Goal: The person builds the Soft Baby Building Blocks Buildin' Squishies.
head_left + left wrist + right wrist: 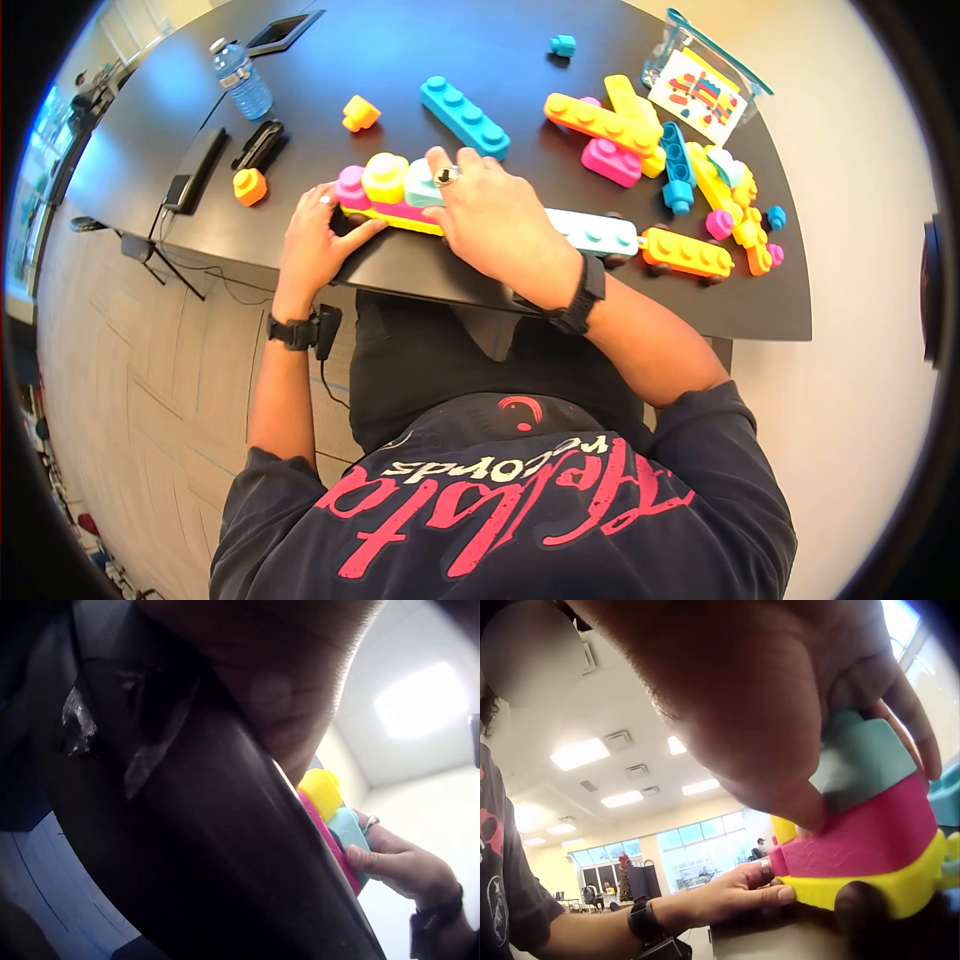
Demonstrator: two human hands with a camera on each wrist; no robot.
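Head view, with both wrist views. Entries as I read them from my station.

Item: light teal block [421, 184], atop a magenta block [866, 838] on a yellow wheeled base [916, 883], close to the near edge of the tabletop [500, 40]. Full seating: cannot tell.

Item: right grip [505, 225], clamped on the teal block, thumb on the near side, fingers over the far side.

Item: left grip [315, 240], thumb and fingers apart, touching the end of the base beside a pink block [351, 187]. Firmness: cannot tell.

Item: white car [595, 232] and orange car [687, 253], in line to the right, apparently coupled.

Hazards, my judgement:
1. Tilted seating. Cause: uneven pressure from the thumb side.
2. Rolling. Cause: wheels [859, 904] beneath, and a loose brace at the left end.
3. Tipping over the edge. Cause: a sideways or inward push so near the rim.
4. Uncoupling or bumping. Cause: the right wrist, low beside the white car.
5. Neighbour dislodged, namely the yellow block [384, 178]. Cause: crowding as the teal block shifts.
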